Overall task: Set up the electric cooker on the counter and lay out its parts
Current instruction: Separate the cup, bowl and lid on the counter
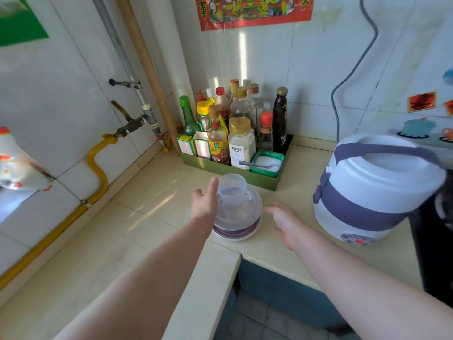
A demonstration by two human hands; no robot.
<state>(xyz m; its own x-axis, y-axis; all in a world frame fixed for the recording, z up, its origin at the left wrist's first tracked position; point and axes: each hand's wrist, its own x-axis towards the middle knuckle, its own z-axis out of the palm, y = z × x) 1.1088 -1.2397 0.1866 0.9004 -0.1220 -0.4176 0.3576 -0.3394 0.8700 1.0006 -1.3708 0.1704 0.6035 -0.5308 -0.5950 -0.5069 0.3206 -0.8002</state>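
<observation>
Your left hand (204, 204) is at the clear cup (231, 192), the thumb up beside its wall; the fingers are hidden behind, so I cannot tell if this grip is closed on the cup or only touching it. Your right hand (284, 220) is released, fingers spread, just right of the stack and not touching it. The cup sits on a clear lid (241, 212), which lies on a white tray (236, 235). The cooker (375, 187) stands already on the worktop (157, 195), well to the right, lid closed. For this step, I think you should lift the cup straight up first, so the lid under it does not slide, and steady the stack with the right hand. The stack is near the inner corner edge of the worktop, so keep the parts away from that edge. The best open room is to the left, a wide bare surface. Behind, the green box (232, 169) with bottles (241, 141) stands close, so do not push the parts backward.
</observation>
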